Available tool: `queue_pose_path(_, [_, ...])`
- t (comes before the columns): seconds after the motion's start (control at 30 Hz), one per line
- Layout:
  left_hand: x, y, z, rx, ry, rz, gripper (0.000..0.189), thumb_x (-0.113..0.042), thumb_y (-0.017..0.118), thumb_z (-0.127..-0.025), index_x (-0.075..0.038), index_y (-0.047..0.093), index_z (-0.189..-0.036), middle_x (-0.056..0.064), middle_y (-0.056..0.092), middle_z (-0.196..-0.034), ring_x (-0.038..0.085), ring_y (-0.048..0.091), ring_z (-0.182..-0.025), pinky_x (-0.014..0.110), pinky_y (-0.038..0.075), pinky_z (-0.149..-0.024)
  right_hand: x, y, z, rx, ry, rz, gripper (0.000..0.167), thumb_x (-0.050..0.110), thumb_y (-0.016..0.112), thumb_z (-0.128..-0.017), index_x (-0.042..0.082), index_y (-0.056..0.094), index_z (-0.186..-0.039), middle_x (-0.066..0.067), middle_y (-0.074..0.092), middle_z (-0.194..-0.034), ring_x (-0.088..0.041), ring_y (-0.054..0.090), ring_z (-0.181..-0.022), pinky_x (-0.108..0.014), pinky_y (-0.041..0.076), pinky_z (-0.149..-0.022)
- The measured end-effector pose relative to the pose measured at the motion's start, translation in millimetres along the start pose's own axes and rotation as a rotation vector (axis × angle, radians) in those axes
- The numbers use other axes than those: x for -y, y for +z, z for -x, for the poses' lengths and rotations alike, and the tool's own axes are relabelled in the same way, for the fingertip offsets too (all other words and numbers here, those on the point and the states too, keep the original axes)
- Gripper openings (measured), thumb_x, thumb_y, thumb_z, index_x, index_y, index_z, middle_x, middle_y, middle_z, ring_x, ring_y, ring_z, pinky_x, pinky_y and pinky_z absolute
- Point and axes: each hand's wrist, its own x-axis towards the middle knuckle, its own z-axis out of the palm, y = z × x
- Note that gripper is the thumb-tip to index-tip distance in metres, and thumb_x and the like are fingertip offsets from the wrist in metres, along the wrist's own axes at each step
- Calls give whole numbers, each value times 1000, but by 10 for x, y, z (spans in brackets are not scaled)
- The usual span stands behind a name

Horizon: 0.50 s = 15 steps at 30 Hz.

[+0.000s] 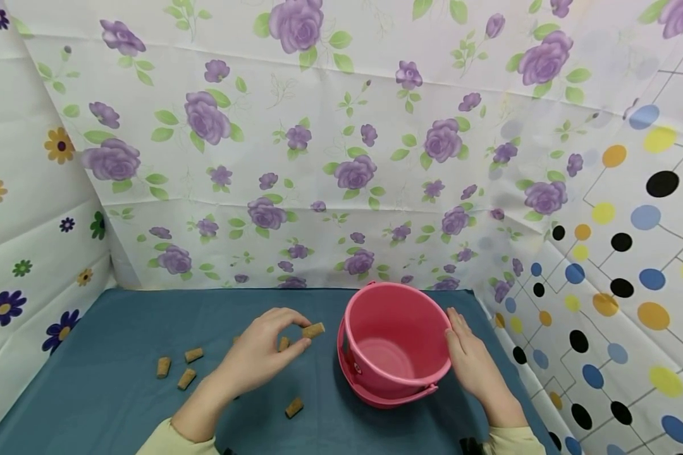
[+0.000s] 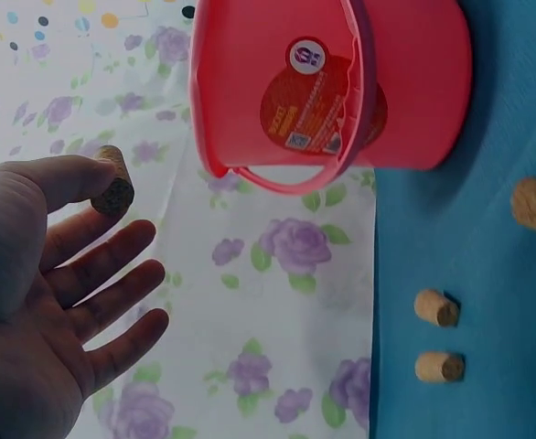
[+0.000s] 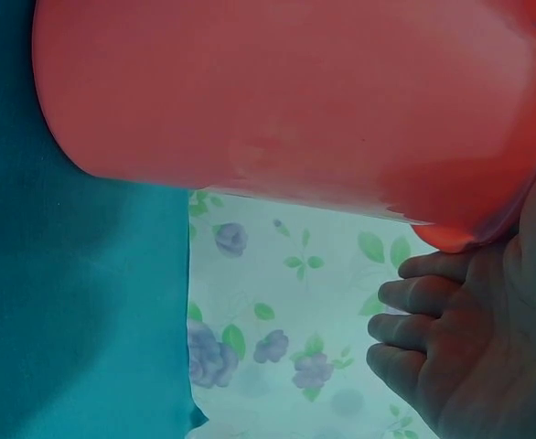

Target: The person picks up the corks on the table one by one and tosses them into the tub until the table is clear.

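Observation:
My left hand (image 1: 256,357) pinches a small cork (image 1: 313,330) between thumb and index finger, a little left of the pink bucket's rim. In the left wrist view that cork (image 2: 112,183) shows at the fingertips, and the other three fingers are spread. The bucket (image 1: 395,306) stands upright on the right part of the table, its inside showing no contents and its handle (image 1: 406,399) hanging down at the front. Against the bucket's right side rests my right hand (image 1: 477,361), fingers extended and thumb at the rim.
Several loose corks lie on the blue tablecloth (image 1: 125,411): a group at the left with one cork (image 1: 163,367) outermost, another cork (image 1: 294,407) nearer the front, and one partly behind the left hand. Flowered sheeting (image 1: 296,189) closes the back; dotted sheeting (image 1: 620,287) borders the right.

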Motion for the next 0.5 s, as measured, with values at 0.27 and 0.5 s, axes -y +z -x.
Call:
queue_pose_path(0.27, [-115,115,-206,33,63,15,19,-22,80,-100,-23,75,-118,-11,70,-121,15,64,-117,45,58,-93,-1,-9,5,-2,-3,-2,62,36,33,-119,1,24,-169,-23,25,-173,-48,19,-160,-68,25,-122])
queue_pose_path(0.5, [-252,231,-353,41,91,37,19,-20,80,-100,-22,75,-118,-12,69,-117,13,63,-119,45,57,-98,-3,-9,-3,-1,-7,-5,63,37,34,-118,1,24,-169,-23,25,-173,-48,18,-160,-68,25,-121])
